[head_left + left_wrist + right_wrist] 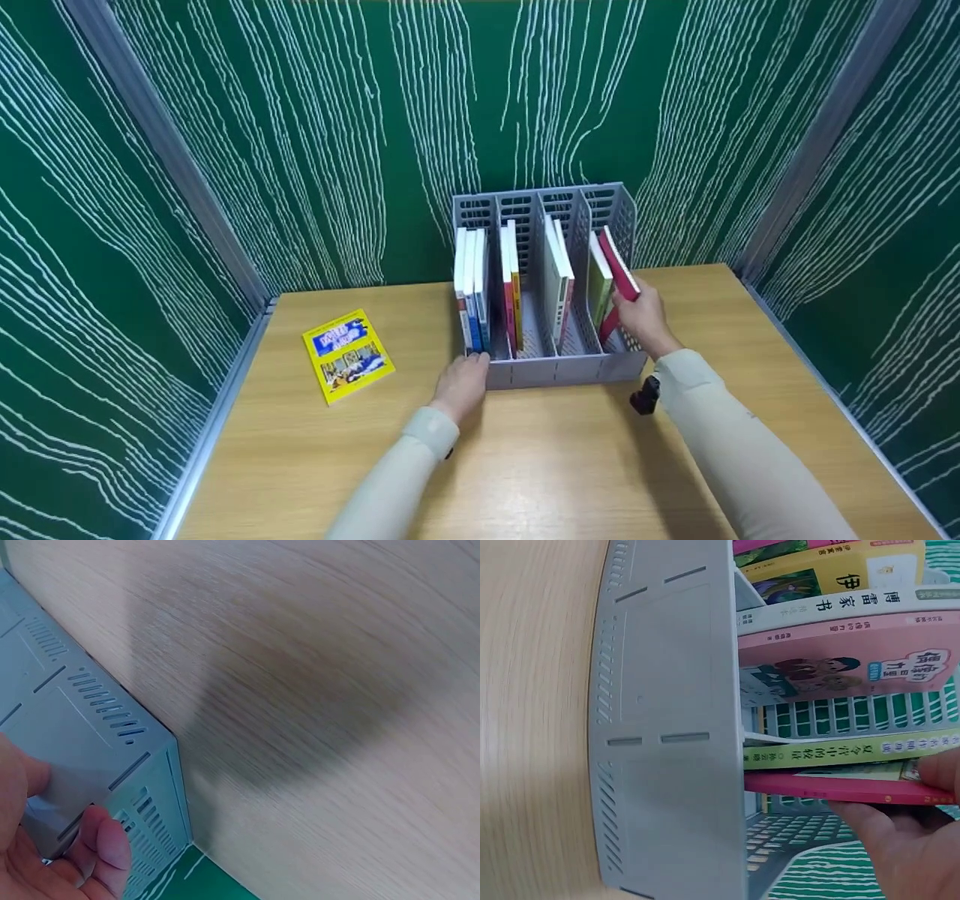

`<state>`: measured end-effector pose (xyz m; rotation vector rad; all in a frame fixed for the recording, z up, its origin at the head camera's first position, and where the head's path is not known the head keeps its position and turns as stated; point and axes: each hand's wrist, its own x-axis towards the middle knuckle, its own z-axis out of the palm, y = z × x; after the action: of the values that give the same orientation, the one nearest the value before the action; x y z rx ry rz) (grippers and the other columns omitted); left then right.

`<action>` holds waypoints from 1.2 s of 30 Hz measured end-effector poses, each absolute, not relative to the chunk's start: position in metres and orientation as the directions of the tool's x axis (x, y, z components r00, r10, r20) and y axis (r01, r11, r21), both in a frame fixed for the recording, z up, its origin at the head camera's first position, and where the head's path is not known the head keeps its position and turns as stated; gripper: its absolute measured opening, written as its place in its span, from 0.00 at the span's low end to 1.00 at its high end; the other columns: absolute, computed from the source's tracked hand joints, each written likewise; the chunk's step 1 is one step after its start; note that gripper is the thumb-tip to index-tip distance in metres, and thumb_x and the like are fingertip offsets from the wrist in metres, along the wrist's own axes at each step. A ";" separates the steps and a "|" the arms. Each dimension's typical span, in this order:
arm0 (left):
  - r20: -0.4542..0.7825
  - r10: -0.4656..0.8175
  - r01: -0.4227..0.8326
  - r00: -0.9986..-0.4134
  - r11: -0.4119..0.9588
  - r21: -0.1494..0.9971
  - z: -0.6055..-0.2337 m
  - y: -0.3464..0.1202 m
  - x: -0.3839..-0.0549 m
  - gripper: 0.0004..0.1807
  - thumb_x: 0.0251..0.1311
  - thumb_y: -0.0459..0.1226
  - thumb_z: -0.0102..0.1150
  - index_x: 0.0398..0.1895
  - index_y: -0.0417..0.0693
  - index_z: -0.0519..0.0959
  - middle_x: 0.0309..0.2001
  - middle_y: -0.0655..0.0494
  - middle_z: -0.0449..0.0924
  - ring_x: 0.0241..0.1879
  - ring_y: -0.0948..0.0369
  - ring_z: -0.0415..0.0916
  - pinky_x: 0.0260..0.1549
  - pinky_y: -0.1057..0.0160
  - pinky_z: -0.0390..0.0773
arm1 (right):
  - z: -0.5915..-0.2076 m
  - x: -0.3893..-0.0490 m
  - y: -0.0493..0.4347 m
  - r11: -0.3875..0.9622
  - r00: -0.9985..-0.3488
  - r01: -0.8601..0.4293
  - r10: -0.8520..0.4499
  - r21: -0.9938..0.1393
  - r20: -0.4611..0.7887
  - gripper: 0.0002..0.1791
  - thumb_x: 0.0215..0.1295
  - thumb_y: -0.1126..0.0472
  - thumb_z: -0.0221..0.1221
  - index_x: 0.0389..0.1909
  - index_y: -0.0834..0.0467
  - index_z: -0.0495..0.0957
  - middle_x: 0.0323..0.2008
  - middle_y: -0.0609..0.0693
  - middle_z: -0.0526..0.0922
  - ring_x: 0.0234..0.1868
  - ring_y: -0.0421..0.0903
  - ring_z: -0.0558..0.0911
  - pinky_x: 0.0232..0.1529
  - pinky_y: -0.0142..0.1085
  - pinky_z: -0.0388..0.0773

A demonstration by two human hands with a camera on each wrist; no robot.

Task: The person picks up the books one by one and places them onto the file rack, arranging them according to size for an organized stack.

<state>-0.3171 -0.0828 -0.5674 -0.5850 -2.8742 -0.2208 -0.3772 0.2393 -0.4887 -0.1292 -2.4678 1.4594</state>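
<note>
A grey book organizer [566, 370] with several upright slots stands at the back of the table. My right hand [643, 315] grips a red book [619, 266], which leans inside the rightmost slot beside a green-spined book [599, 279]. In the right wrist view, thumb and fingers hold the red book [840, 787] on both faces, next to the green-spined book [840, 752]. My left hand [461, 386] holds the organizer's front left corner; in the left wrist view the fingers [111, 844] curl round the edge of the grey wall [82, 742].
White-edged books [470, 277] fill the leftmost slot, with red and yellow books [511, 292] and white and pink books [559, 281] in the middle slots. A yellow book [349, 356] lies flat on the table [547, 465] at left. Green walls [420, 97] enclose the table.
</note>
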 end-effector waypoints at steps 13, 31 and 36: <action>0.166 0.356 0.378 -0.920 0.918 0.124 -0.567 -0.082 -0.315 0.09 0.79 0.30 0.49 0.50 0.42 0.80 0.46 0.44 0.89 0.43 0.46 0.85 0.43 0.48 0.89 | -0.496 -0.389 0.231 0.391 -0.995 -0.101 -0.057 -0.915 0.085 0.36 0.72 0.76 0.44 0.81 0.74 0.56 0.73 0.78 0.71 0.75 0.69 0.73 0.79 0.61 0.69; 0.176 0.354 0.374 -0.918 0.922 0.099 -0.566 -0.080 -0.314 0.10 0.79 0.30 0.48 0.53 0.41 0.80 0.49 0.43 0.89 0.45 0.46 0.86 0.45 0.49 0.89 | -0.476 -0.382 0.237 0.560 -0.993 -0.105 -0.107 -0.822 0.054 0.32 0.75 0.69 0.55 0.76 0.76 0.62 0.68 0.78 0.76 0.71 0.70 0.76 0.75 0.62 0.73; 0.084 0.338 0.346 -0.938 0.928 0.135 -0.562 -0.083 -0.314 0.13 0.83 0.38 0.51 0.60 0.41 0.79 0.57 0.44 0.87 0.53 0.45 0.85 0.52 0.47 0.89 | -0.463 -0.372 0.239 0.556 -0.994 -0.097 -0.100 -0.826 0.050 0.34 0.72 0.73 0.52 0.77 0.76 0.60 0.65 0.77 0.77 0.66 0.66 0.78 0.70 0.60 0.77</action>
<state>-0.3141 -0.0829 -0.5618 -0.5371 -3.0267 -0.2284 -0.3724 0.2388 -0.4631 0.1755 -2.7728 1.4713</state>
